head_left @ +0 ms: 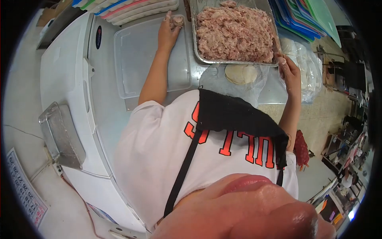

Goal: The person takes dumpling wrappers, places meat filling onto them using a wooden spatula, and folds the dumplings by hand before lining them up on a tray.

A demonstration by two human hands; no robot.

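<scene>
My left hand [169,33] reaches over the far right corner of a clear plastic container [147,59]. Its fingers close around a small, pale pink, filled dumpling [177,21] at that corner. On the right, my right hand [289,72] is curled beside the near right corner of a metal tray [234,62]; what its fingers hold, if anything, is hidden. The tray is heaped with raw ground meat mixture [234,34]. Just in front of it, a stack of round pale dough wrappers [241,74] lies on clear plastic.
Lidded plastic containers [139,11] are stacked at the far left. Coloured plastic lids [296,18] pile up at the far right. Bagged pale goods [304,71] sit past my right hand. A white freezer [65,71] carries an empty metal pan [61,135].
</scene>
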